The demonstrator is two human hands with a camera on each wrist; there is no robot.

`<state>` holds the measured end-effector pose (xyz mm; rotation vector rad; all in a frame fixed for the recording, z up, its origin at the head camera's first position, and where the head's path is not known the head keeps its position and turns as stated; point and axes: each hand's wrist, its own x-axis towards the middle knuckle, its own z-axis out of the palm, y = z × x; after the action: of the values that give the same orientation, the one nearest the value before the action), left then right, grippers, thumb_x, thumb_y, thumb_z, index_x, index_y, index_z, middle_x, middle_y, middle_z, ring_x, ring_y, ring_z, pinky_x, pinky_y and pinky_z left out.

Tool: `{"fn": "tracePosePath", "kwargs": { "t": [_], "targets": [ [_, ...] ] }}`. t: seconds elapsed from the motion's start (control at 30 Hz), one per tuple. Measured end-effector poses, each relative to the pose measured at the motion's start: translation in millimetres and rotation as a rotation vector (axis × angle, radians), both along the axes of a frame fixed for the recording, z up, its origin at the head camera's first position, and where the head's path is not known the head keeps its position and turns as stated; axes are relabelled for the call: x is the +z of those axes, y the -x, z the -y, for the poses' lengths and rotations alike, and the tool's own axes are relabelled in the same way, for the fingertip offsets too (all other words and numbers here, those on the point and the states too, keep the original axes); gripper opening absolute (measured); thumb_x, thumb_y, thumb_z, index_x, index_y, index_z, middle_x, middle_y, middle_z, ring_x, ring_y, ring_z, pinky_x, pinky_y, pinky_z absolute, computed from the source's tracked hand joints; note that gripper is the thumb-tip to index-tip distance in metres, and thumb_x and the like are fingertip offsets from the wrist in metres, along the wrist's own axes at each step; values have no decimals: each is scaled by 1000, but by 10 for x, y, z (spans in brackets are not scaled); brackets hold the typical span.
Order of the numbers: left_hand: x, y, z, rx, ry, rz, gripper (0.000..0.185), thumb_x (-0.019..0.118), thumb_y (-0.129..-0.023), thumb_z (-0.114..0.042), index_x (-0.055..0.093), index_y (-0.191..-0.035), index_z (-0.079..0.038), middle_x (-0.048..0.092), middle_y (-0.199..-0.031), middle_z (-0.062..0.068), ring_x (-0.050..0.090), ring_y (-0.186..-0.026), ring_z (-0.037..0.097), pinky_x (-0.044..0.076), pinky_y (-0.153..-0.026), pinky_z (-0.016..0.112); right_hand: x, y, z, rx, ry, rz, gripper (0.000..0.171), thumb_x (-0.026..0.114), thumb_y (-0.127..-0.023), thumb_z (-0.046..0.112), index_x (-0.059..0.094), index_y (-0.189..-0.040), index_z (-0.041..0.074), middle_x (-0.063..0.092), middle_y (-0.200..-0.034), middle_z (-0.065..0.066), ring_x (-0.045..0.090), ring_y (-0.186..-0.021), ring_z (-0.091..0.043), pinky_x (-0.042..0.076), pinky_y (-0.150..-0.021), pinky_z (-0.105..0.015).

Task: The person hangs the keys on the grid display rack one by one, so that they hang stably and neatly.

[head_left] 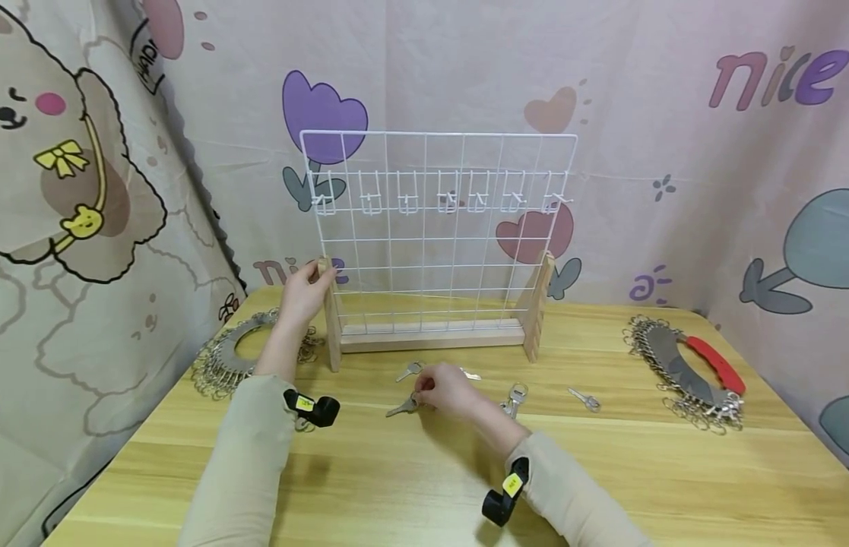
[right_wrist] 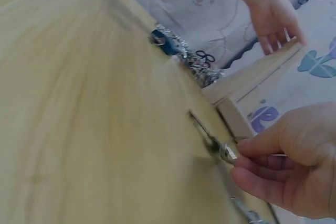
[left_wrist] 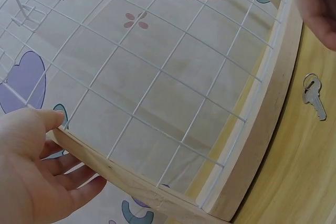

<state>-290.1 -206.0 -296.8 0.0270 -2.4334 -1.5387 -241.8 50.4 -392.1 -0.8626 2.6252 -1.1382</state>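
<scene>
A white wire grid rack (head_left: 438,228) with small hooks stands on a wooden base on the table (head_left: 410,486). My left hand (head_left: 319,275) grips the top of its left wooden post (head_left: 331,319), thumb on one side and fingers on the other; in the left wrist view the left hand (left_wrist: 37,156) shows the same hold on the post (left_wrist: 121,174). My right hand (head_left: 419,396) pinches the head of a silver key (head_left: 400,409) that lies on the table in front of the rack. The right wrist view shows the right hand (right_wrist: 239,161) with its fingertips closed on the key (right_wrist: 207,136).
Several loose keys lie nearby: one (head_left: 409,371) by the base, a keyring bunch (head_left: 514,399), and another (head_left: 585,399) to the right. A curved holder of many rings (head_left: 222,357) sits at the left, and one with a red handle (head_left: 701,368) at the right. Printed cloth hangs behind.
</scene>
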Motion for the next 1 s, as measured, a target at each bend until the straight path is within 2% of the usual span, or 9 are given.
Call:
{"fn": "tracePosePath", "kwargs": {
  "t": [0.13, 0.27, 0.37, 0.5, 0.6, 0.7, 0.8, 1.0],
  "targets": [
    [2, 6, 1, -12, -49, 7, 56, 50, -97, -28, 32, -142, 0, 40, -139, 22, 37, -127, 34, 31, -106, 40, 176, 29, -47, 27, 16, 4, 5, 63, -85, -1, 62, -81, -3, 59, -65, -10, 54, -49, -20, 43, -42, -18],
    [-9, 15, 12, -17, -81, 7, 54, 51, -96, -23, 33, -142, 1, 41, -139, 22, 39, -126, 34, 33, -105, 40, 351, 77, -77, 29, 57, 1, 4, 62, -85, -3, 61, -84, -6, 61, -71, -13, 61, -62, -32, 51, -50, -24],
    [-22, 13, 16, -25, -104, 11, 53, 51, -96, -19, 33, -142, 1, 41, -138, 22, 40, -126, 34, 35, -104, 39, 475, 113, -95, 31, 63, -43, 3, 62, -86, -2, 62, -86, -5, 61, -72, -10, 62, -61, -24, 56, -56, -33],
    [-36, 1, 13, -28, -123, 24, 54, 52, -96, -19, 33, -142, 1, 41, -139, 21, 39, -127, 32, 35, -104, 39, 655, 166, -112, 34, 70, -63, 4, 60, -88, -1, 63, -89, -3, 61, -74, -11, 59, -60, -16, 56, -59, -33],
    [-35, -7, 14, -30, -128, 32, 56, 52, -96, -22, 32, -143, 0, 40, -140, 20, 37, -129, 31, 34, -105, 39, 817, 205, -102, 34, 81, -77, 4, 59, -89, -1, 63, -89, -2, 61, -76, -14, 60, -63, -19, 56, -59, -31],
    [-28, -9, 19, -37, -135, 35, 57, 52, -96, -24, 30, -143, -1, 39, -141, 20, 36, -129, 30, 34, -105, 38, 994, 238, -66, 34, 99, -130, 5, 60, -88, -1, 64, -89, -3, 62, -75, -14, 61, -63, -23, 56, -58, -30],
    [-22, -11, 26, -39, -141, 34, 58, 52, -96, -24, 29, -144, -1, 38, -141, 20, 36, -130, 30, 34, -105, 38, 1166, 259, -20, 28, 112, -194, 6, 61, -88, 0, 64, -90, -4, 63, -74, -13, 63, -63, -22, 56, -57, -27],
    [-29, -28, 48, -36, -132, 45, 58, 51, -96, -25, 29, -144, -2, 38, -141, 19, 35, -130, 30, 34, -105, 39, 1445, 270, 109, 26, 120, -237, 10, 61, -89, 4, 66, -94, -3, 63, -74, -11, 64, -65, -22, 56, -59, -26]
  ]
}}
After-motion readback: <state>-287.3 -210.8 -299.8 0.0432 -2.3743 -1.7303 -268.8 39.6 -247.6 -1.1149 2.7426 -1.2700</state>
